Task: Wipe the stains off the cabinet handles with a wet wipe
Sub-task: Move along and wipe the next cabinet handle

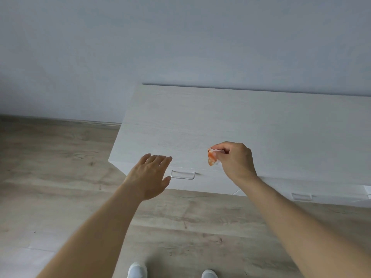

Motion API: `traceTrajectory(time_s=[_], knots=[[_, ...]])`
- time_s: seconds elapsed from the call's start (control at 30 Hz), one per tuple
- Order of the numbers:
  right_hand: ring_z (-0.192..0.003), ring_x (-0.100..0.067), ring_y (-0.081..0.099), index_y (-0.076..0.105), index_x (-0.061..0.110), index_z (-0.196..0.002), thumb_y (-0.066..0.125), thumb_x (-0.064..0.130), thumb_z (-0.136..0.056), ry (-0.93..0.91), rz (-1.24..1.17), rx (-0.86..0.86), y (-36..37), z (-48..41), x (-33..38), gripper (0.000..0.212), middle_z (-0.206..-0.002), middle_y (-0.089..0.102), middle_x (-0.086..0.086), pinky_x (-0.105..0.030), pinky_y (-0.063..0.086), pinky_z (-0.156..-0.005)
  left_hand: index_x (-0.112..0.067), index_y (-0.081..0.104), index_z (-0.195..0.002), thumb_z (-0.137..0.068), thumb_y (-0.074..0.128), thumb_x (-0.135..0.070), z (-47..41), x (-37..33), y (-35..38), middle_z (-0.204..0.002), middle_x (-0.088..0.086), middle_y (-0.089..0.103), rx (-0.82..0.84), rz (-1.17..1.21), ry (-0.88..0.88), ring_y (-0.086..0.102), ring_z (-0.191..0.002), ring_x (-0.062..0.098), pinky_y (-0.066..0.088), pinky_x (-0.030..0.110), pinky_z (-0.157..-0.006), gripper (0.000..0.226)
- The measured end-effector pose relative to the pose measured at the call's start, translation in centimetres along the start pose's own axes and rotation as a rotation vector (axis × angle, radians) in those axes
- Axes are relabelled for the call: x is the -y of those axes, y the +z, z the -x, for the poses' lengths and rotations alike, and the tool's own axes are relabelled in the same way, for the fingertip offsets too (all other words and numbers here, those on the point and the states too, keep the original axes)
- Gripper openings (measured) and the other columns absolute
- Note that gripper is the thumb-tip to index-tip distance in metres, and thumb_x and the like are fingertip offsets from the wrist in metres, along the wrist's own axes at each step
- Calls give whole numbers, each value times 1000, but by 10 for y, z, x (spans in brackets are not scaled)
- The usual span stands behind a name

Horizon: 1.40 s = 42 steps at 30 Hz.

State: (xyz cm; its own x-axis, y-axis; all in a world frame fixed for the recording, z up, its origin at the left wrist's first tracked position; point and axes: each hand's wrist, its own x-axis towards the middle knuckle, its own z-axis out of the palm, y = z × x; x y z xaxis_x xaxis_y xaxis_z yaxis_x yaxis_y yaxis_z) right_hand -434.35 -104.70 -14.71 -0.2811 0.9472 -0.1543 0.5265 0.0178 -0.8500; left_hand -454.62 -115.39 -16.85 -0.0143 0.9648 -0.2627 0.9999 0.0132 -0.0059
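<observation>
A low white cabinet (241,121) stands against the wall, seen from above. On its front, a white bar handle (183,175) shows between my two hands, and a second handle (301,196) sits further right. My right hand (234,160) hovers over the cabinet's front edge, pinching a small crumpled wet wipe (211,157) stained orange. My left hand (151,175) is open with fingers spread, just left of the near handle and not touching it.
Light wood-look floor (60,167) spreads to the left and in front of the cabinet. A pale grey wall (180,37) rises behind. The tips of my white shoes (138,270) show at the bottom edge.
</observation>
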Motion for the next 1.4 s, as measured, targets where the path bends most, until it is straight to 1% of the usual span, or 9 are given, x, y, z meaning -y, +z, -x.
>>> traceTrajectory(time_s=[0.4, 0.47, 0.6, 0.73, 0.83, 0.97, 1.17, 1.27, 1.4], knots=[[-61, 5, 58, 73, 18, -71, 61, 9, -83, 112, -203, -261, 143, -10, -88, 19, -62, 68, 19, -3, 37, -54, -17, -12, -151, -99, 32, -43, -43, 58, 166, -159, 1, -13, -108, -127, 77, -12, -146, 19, -18, 36, -113, 72], [-69, 8, 61, 75, 22, -82, 63, 11, -84, 102, -248, -304, 164, -12, -114, 17, -72, 72, 18, -4, 40, -60, -14, -15, -146, -97, 41, -42, -52, 64, 200, -156, 4, -17, -217, -145, 72, -9, -147, 24, -14, 41, -114, 80], [-73, 7, 64, 74, 30, -82, 67, 14, -83, -28, -406, -423, 192, -19, -165, 18, -74, 72, 20, -2, 41, -61, -4, 16, -149, -77, 71, -33, -83, 68, 262, -154, 19, 14, -593, -154, 113, 16, -143, 35, 15, 52, -115, 95], [-74, 1, 66, 73, 29, -84, 69, 14, -81, -214, -488, -538, 205, -28, -204, 16, -75, 73, 16, -11, 49, -71, -2, 14, -148, -86, 60, -34, -125, 69, 309, -154, 21, 10, -927, -111, 108, 4, -142, 39, 3, 53, -115, 84], [-81, -7, 69, 73, 25, -85, 70, 10, -81, -374, -584, -588, 213, -34, -224, 15, -79, 74, 8, -31, 55, -83, -1, 18, -148, -89, 50, -40, -148, 69, 328, -153, 22, 14, -1089, -75, 135, 5, -141, 39, 1, 53, -115, 77], [-82, -14, 70, 71, 22, -81, 69, 11, -81, -562, -691, -661, 219, -42, -241, 11, -78, 74, 5, -38, 57, -80, -2, 18, -147, -89, 45, -42, -166, 68, 341, -153, 19, 16, -1242, 29, 176, 7, -142, 38, 0, 51, -115, 76], [-94, -16, 68, 66, 19, -82, 64, 0, -85, -638, -550, -746, 242, -59, -266, 19, -95, 71, -7, -38, 54, -88, -1, 18, -148, -87, 45, -43, -175, 59, 346, -155, 14, 12, -1337, 128, 176, 6, -143, 35, -2, 50, -115, 78], [-93, -8, 67, 64, 28, -80, 62, 1, -86, -660, -410, -788, 252, -60, -278, 28, -94, 71, 0, -21, 51, -81, -3, 19, -148, -87, 45, -42, -176, 60, 347, -155, 11, 12, -1361, 139, 178, 5, -144, 32, 0, 49, -115, 78], [-85, -9, 67, 61, 37, -87, 62, 6, -86, -732, -275, -840, 250, -65, -281, 30, -88, 69, 8, -22, 50, -74, -4, 18, -149, -87, 45, -42, -179, 62, 347, -155, 7, 11, -1385, 126, 181, 3, -145, 29, -1, 48, -115, 78]])
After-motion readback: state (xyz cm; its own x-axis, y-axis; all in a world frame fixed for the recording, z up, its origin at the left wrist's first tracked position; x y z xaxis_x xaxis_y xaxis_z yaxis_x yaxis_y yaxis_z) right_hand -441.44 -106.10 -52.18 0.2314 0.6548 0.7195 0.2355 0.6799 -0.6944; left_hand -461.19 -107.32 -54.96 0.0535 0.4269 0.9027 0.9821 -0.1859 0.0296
